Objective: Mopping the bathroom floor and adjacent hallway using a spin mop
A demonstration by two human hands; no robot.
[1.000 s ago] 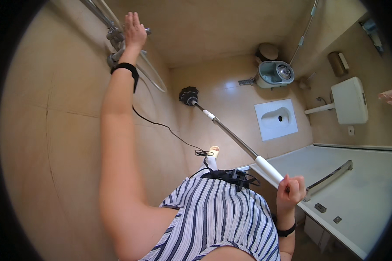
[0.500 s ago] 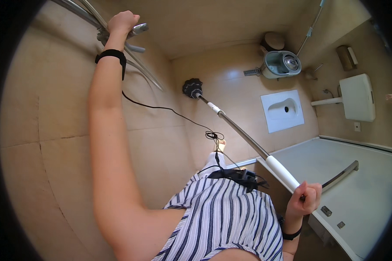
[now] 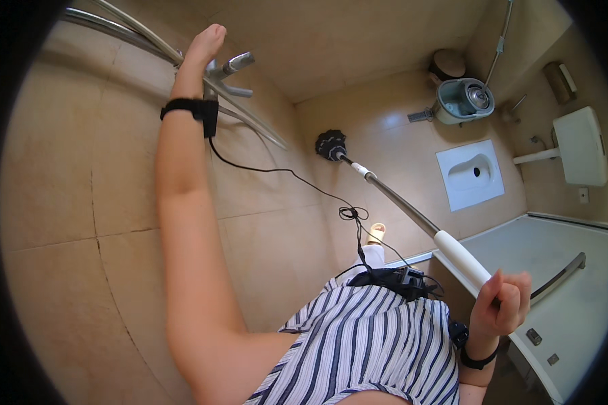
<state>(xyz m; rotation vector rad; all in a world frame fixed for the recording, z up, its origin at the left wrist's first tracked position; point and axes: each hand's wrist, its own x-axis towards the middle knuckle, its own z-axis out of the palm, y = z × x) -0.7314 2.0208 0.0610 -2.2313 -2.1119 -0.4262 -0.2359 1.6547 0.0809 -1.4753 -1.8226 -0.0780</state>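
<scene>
At the lower right, my right hand [image 3: 501,305] is closed round the white grip of a mop [image 3: 412,212]. Its metal pole slants away to the upper left, and the dark, bunched mop head [image 3: 331,144] rests on the tiled floor. My left arm stretches up the left side to the wall-mounted shower faucet [image 3: 235,66]. There my left hand [image 3: 206,46] has its fingers curled in, right beside the metal fittings; what they hold, if anything, is hidden. A black cable [image 3: 267,169] runs from my left wristband to the gear at my waist.
A grey-blue mop bucket [image 3: 446,111] stands at the far right, with another pole leaning by it. Nearer lies a white squat toilet [image 3: 470,177] set in the floor, and a cistern [image 3: 581,147] hangs on the wall. A glass door [image 3: 574,304] with a bar handle borders my right side.
The whole view has shifted, so most things sit farther right and slightly lower. My left hand has turned at the wrist beside the faucet. The mop stays in my right hand.
</scene>
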